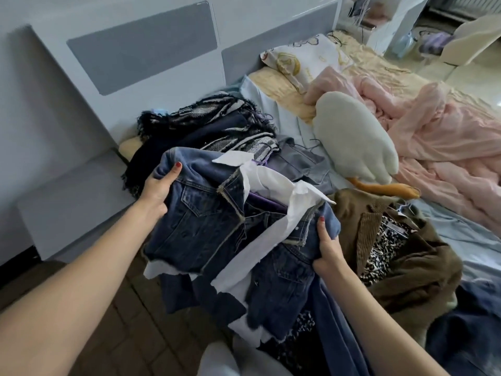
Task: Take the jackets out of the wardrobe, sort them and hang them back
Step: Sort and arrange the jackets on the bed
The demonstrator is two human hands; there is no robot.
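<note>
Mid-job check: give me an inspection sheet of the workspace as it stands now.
Surface: bed, rumpled, jackets piled on it.
Job's things: denim jacket with white shirt inside, held up; brown jacket and tweed jacket lying on the bed.
Clutter: pink blanket, pillow, plush toy.
Grips: left hand and right hand each grip the denim.
Cables: nothing seen.
Surroundings: grey headboard, wooden floor.

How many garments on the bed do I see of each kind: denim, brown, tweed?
Blue denim jacket with white shirt collar inside, held by both hands: 1
Brown corduroy jacket with leopard lining: 1
Black-and-white fringed tweed jacket: 1
Total: 3
</note>
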